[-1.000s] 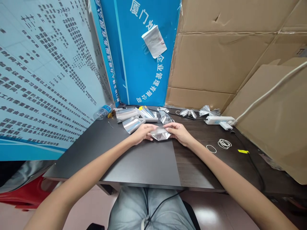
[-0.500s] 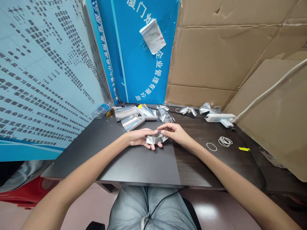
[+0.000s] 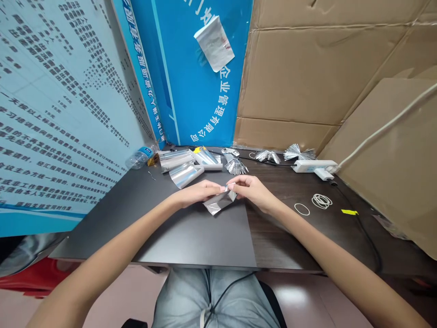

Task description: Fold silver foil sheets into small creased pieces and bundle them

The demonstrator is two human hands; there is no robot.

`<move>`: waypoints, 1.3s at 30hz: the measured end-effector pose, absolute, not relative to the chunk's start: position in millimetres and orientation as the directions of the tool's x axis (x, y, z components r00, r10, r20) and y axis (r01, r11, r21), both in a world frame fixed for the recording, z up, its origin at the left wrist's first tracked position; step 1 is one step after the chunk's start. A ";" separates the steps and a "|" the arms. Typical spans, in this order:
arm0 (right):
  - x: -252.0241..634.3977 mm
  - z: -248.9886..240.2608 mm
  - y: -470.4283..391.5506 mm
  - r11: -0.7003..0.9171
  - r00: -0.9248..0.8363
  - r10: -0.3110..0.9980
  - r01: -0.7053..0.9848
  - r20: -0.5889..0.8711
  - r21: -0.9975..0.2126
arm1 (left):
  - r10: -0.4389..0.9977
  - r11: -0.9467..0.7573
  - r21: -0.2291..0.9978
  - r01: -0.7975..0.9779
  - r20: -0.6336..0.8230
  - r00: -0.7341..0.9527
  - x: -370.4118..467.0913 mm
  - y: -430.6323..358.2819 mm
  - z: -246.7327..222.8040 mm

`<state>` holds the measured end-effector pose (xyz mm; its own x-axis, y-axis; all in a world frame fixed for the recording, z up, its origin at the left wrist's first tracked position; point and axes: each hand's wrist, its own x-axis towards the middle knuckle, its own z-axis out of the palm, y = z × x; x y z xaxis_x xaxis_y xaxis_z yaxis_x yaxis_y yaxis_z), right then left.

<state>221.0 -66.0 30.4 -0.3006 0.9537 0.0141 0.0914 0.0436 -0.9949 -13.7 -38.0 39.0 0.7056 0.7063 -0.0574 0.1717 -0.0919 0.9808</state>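
Observation:
A small piece of silver foil (image 3: 218, 203), creased and folded, is held above the desk between my two hands. My left hand (image 3: 199, 192) pinches its upper edge between thumb and fingers. From the other side my right hand (image 3: 251, 191) grips the same edge close to the left fingertips. The foil's lower part hangs down to the left, below the fingers. Just beyond the hands lies a fringed silver foil bundle (image 3: 236, 166). Loose silver foil sheets (image 3: 184, 174), partly rolled, rest at the back left of the hands.
Rubber bands (image 3: 321, 201) and a yellow strip (image 3: 349, 212) lie on the dark desk (image 3: 280, 241) at right. Behind them are a power strip (image 3: 314, 166) and more fringed foil (image 3: 299, 152). A plastic bottle (image 3: 138, 157) lies back left. Cardboard (image 3: 290, 77) and blue panels stand behind.
The left fingers, earlier spread beneath the foil, have drawn in to its upper edge. The foil now tilts and hangs lower on the left. The view has shifted slightly.

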 end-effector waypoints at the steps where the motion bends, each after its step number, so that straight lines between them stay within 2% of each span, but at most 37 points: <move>1: 219.9 32.4 -68.0 0.066 -0.318 0.948 0.100 0.031 -0.993 | 0.702 -0.121 0.979 0.165 -0.033 0.711 -13.5 -38.3 40.4; 3: 217.2 36.1 -72.2 0.081 -0.324 0.945 0.094 0.046 -0.992 | 0.682 -0.119 0.979 0.167 -0.042 0.731 -12.3 -39.6 41.9; 6: 213.7 39.5 -77.1 0.036 -0.249 0.968 0.014 0.031 -0.999 | 0.728 -0.110 0.979 0.170 -0.037 0.684 -8.9 -43.0 39.3; 11: 211.8 38.2 -77.6 -0.127 -0.218 0.975 -0.358 -0.050 -0.925 | 0.874 -0.107 0.992 0.071 0.060 0.483 -1.3 -46.6 28.4; 13: 211.3 35.8 -77.0 -0.150 -0.216 0.975 -0.429 -0.060 -0.891 | 0.907 -0.108 0.993 0.043 0.080 0.413 1.5 -48.3 26.2; 18: 206.1 29.8 -79.3 -0.118 -0.204 0.978 -0.403 -0.036 -0.907 | 0.928 -0.137 0.990 0.015 0.123 0.352 6.8 -55.6 26.4; 24: 199.1 26.0 -79.8 0.001 -0.061 0.998 -0.312 0.021 -0.950 | 0.935 -0.169 0.985 -0.032 0.171 0.311 10.5 -62.3 23.2; 32: 198.5 22.0 -79.1 0.064 -0.093 0.991 -0.283 0.094 -0.957 | 0.950 -0.103 0.991 -0.088 0.124 0.287 12.3 -66.2 17.8; 39: 203.5 27.8 -82.5 0.059 -0.119 0.989 -0.228 0.087 -0.972 | 0.971 -0.083 0.990 -0.115 0.107 0.214 13.1 -69.5 22.4</move>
